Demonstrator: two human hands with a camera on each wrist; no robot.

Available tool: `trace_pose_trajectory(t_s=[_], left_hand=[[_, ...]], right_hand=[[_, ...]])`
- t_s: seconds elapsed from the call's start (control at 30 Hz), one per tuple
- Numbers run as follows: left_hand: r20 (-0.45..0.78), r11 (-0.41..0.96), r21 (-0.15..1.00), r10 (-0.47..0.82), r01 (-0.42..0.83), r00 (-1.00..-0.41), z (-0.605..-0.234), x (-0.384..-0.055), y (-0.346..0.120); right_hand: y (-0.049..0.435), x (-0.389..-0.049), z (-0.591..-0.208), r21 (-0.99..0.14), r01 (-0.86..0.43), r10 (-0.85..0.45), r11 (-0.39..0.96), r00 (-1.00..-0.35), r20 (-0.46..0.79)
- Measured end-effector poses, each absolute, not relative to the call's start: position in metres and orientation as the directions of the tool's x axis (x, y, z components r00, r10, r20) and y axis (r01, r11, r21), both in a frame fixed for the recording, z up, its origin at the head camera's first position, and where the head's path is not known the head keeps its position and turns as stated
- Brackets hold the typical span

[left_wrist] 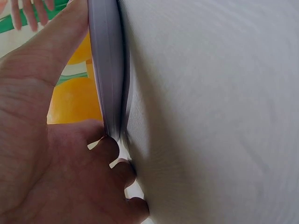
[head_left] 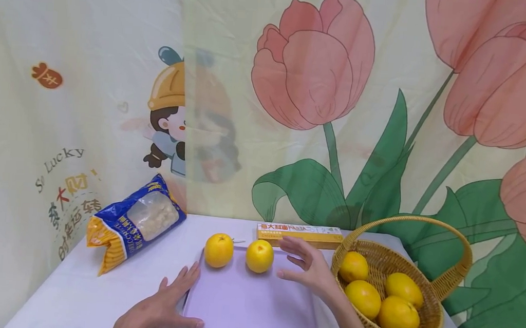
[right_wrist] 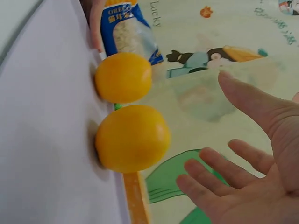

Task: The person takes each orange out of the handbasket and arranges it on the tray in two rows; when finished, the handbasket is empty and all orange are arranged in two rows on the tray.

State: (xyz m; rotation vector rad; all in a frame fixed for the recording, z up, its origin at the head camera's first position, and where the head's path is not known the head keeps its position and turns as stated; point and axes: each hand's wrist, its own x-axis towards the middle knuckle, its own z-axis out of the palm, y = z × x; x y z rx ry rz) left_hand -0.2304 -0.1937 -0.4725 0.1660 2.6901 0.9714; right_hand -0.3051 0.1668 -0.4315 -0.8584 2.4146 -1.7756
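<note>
Two yellow-orange oranges sit side by side at the far edge of a pale purple tray point(head_left: 251, 310), the left orange point(head_left: 219, 250) near the corner and the right orange point(head_left: 260, 256) close to the middle. My left hand point(head_left: 161, 303) rests along the tray's left side, fingers stretched and thumb by the front edge. In the left wrist view the fingertips touch the tray's rim point(left_wrist: 108, 70). Just right of the second orange, my right hand point(head_left: 312, 273) hovers over the tray with spread fingers and an empty palm. The right wrist view shows a gap between its fingers point(right_wrist: 210, 168) and the nearer orange point(right_wrist: 133, 138).
A wicker basket point(head_left: 437, 314) with a tall handle stands at the right, holding several oranges. Behind the tray lies a yellow and white pasta box point(head_left: 301, 234). A blue and yellow pasta bag point(head_left: 135, 221) leans at the back left, against a printed curtain point(head_left: 229, 7).
</note>
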Motion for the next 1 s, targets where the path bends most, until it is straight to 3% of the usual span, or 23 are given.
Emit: trace_pose_trajectory(t_s=[0.5, 0.7, 1.0], left_hand=[[-0.210, 0.770, 0.637, 0.219, 0.037, -0.953, -0.473, -0.231, -0.194], [-0.209, 0.767, 0.641, 0.221, 0.037, -0.953, -0.472, -0.232, -0.194], [-0.233, 0.771, 0.637, 0.217, 0.020, -0.948, -0.474, -0.233, -0.194]], right_hand=[[0.248, -0.245, -0.384, -0.851, -0.453, -0.492, 0.263, -0.823, 0.286], [0.284, -0.245, -0.368, -0.835, -0.448, -0.440, 0.320, -0.851, 0.288], [0.323, -0.271, -0.356, -0.813, -0.339, -0.348, 0.474, -0.920, 0.180]])
